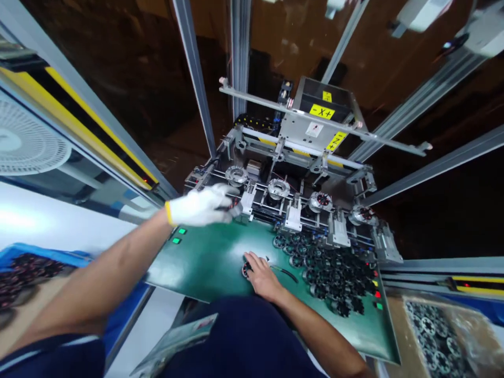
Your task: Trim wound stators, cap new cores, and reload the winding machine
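My left hand (202, 206) wears a white glove with a yellow cuff and reaches toward the leftmost round fixture (236, 176) of the machine, fingers closed near its base; whether it grips anything is unclear. My bare right hand (262, 275) rests on the green work surface (205, 262), fingers over a small black round part (246, 269). A pair of black tweezers (285, 272) lies just right of that hand. A heap of black toothed round parts (334, 275) covers the surface's right side.
Three more round fixtures (279, 189) (321, 201) (364, 214) stand in a row on the machine. Green buttons (179, 235) sit at the surface's left edge, lit buttons (378, 299) at its right. A blue bin (23, 268) of parts is at left, a tray (433, 331) of parts at right.
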`<state>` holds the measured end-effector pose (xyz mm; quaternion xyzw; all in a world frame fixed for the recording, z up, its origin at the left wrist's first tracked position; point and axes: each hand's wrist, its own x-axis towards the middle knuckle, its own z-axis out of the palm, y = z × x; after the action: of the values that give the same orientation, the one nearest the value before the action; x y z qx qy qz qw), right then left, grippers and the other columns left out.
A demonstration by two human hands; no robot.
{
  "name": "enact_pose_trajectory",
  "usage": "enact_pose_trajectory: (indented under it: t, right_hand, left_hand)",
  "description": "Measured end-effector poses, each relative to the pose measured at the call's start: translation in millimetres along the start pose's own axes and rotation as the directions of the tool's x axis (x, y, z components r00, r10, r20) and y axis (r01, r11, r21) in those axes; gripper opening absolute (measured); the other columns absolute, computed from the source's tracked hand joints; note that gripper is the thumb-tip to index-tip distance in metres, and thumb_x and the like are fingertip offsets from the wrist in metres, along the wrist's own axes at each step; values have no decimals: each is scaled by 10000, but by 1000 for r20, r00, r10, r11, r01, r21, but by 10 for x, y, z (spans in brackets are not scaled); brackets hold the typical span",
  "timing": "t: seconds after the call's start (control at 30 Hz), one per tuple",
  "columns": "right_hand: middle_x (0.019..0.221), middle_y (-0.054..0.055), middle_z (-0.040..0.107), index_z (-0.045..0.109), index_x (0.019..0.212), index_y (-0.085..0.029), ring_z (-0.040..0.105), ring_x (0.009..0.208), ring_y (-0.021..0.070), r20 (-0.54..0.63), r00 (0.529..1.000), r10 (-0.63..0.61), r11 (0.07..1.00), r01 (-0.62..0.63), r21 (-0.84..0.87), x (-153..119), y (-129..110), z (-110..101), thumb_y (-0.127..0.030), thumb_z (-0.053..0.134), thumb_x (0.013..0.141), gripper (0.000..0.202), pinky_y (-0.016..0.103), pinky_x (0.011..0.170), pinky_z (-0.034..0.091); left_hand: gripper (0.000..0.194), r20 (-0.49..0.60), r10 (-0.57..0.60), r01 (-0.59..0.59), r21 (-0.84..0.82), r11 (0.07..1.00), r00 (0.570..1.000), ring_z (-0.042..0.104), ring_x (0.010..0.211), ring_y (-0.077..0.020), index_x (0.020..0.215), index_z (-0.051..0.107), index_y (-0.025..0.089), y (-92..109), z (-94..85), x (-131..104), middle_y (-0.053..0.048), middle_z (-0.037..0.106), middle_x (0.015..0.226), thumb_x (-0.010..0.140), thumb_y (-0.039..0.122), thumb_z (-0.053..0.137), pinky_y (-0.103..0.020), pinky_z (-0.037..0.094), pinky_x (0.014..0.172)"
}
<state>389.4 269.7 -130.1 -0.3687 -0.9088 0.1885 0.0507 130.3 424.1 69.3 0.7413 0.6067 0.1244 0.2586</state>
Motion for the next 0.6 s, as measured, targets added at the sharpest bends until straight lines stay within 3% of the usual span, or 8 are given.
enact_pose_trajectory:
  t: [0.03,0.1,0.2,0.3,0.37,0.47,0.53,0.6]
  right_hand:
    - [1560,175,473,731,941,-133,421,1464,334,1,1000,16,1000,-16,4,74,1,61,-101,561,959,174,534,1118,465]
    - [1575,166,454,725,986,-121,398,1477,330,-10,999,52,999,-52,1,266,0,102,-91,579,953,153,534,1143,433]
    - [1547,144,489,706,1059,-115,443,1443,317,-39,993,111,993,-113,-35,534,-44,21,-113,618,946,143,529,1114,458]
    - [1515,158,525,717,1049,-138,488,1406,310,-67,990,126,988,-131,-77,548,-61,-209,-155,665,911,148,486,1077,497]
    - [1506,162,537,723,1078,-158,478,1416,307,-99,987,129,985,-138,-99,331,31,-472,-200,689,891,195,476,1088,495]
    - [1499,163,542,707,1172,-160,445,1443,310,-183,961,207,962,-234,-140,-279,427,-1050,-202,633,920,266,513,1137,453]
    - [1495,194,534,698,1207,-143,439,1442,340,-252,918,307,919,-354,-171,-742,853,-1515,-147,556,939,303,583,1156,411]
    - [1473,225,540,693,1231,-118,439,1433,375,-300,863,407,859,-473,-195,-1131,1334,-1974,-108,538,926,342,619,1160,384]
  left_hand:
    - [221,118,73,-76,24,997,990,607,1252,-250,807,821,314,-28,151,-235,37,689,1357,594,317,881,-284,443,1091]
    - [218,237,100,-128,108,986,966,552,1337,-290,880,823,340,-80,548,-610,20,659,1407,676,264,811,-352,416,1139]
    - [248,210,-20,-46,302,952,977,488,1376,-462,973,819,211,-155,1199,-900,-187,612,1432,781,196,664,-598,366,1144]
    - [309,152,-68,-1,415,910,986,498,1359,-486,1059,796,205,-229,1553,-972,-220,593,1436,830,208,588,-630,380,1114]
    - [300,140,-57,-12,450,893,989,521,1337,-477,1061,788,242,-242,1515,-944,-192,614,1418,819,249,611,-604,428,1078]
    - [345,149,0,-69,458,886,989,599,1252,-412,1137,755,236,-21,1180,-731,-179,659,1339,848,352,607,-516,484,1040]
    - [482,149,63,-124,443,888,987,623,1215,-351,1311,662,229,374,949,-430,-161,664,1315,902,457,550,-459,483,1049]
    - [697,141,127,-176,430,885,982,601,1241,-371,1464,523,233,927,843,-4,-172,638,1331,876,606,554,-474,496,1018]
